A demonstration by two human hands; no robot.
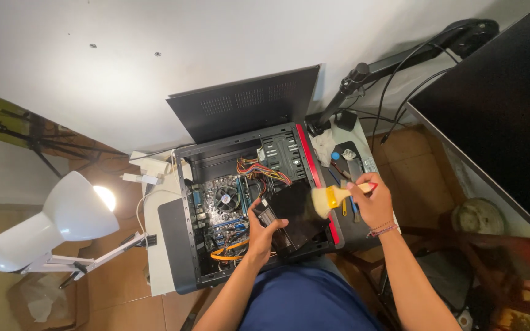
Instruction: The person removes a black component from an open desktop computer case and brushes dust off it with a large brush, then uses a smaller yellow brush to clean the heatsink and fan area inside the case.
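The left hand (260,228) is clamped on a flat black box-shaped computer part (292,214), holding it tilted just above the open black desktop computer case (185,257) lying on the white counter (153,245). The right hand (372,205) grips a small yellow-handled brush with pale bristles (329,197), bristles touching the part's upper edge. Brushing looks underway; the motherboard with its round fan (227,197) appears not yet brushed.

Single head view, looking steeply down from above at open computer case (246,208), moderately near.
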